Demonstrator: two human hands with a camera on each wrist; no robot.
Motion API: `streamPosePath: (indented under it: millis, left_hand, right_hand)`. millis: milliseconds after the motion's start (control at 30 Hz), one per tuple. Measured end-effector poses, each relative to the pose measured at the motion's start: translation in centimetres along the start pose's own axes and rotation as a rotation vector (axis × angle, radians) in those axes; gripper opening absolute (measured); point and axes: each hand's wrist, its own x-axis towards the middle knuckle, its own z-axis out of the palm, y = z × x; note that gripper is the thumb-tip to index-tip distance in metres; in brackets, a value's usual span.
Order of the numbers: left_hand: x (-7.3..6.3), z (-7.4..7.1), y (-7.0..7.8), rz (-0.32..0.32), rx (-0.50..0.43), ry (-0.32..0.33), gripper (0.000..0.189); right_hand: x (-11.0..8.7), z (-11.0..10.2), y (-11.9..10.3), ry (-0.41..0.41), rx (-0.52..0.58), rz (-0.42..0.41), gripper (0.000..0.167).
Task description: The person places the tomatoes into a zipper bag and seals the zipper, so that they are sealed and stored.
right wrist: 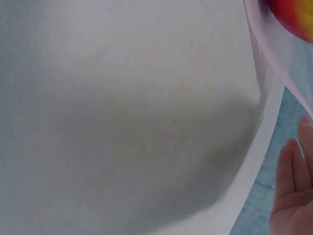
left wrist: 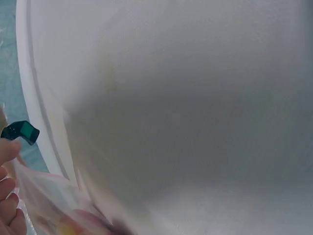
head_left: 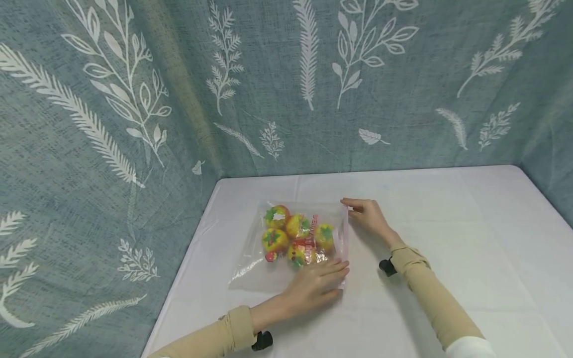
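Observation:
A clear plastic zip bag [head_left: 250, 276] with red print lies on the white table, its pink-edged side toward the right. Inside are several round red-and-yellow fruits [head_left: 274, 239] with green leafy tops. At the near right corner, my left hand [head_left: 313, 286] pinches the bag's edge; in the left wrist view its fingers [left wrist: 9, 208] are curled beside the film. My right hand [head_left: 369, 215] holds the far right corner between thumb and forefinger. The right wrist view shows its other fingers [right wrist: 286, 169] fairly straight, below the pink edge; the thumb's grip is partly out of frame.
The white-covered table [head_left: 447, 223] stretches away to the right of the bag. Blue-green curtains [head_left: 277, 84] with white leaf patterns hang behind and to the left. Black wrist devices [head_left: 387, 267] sit below both tan sleeves.

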Motion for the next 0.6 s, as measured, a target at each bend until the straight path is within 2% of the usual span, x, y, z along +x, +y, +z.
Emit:
streamPosePath:
  millis: [133, 267, 433, 600]
  left_hand:
    - [-0.1, -0.1, -0.1, -0.003, -0.033, 0.081, 0.034]
    - [0.0, -0.5, -0.4, -0.012, -0.061, 0.156, 0.028]
    - [0.2, -1.8, -0.8, -0.033, -0.123, 0.283, 0.025]
    - [0.7, -3.4, -1.1, -0.065, -0.255, 0.424, 0.026]
  right_hand:
    - [0.0, 0.3, 0.0, 0.056, -0.03, -0.003, 0.027]
    - [-0.1, 0.1, -0.4, 0.08, -0.034, -0.001, 0.022]
    - [-0.3, -0.7, -1.2, 0.111, -0.04, -0.032, 0.019]
    - [-0.4, -2.5, -2.0, 0.153, 0.017, -0.024, 0.018]
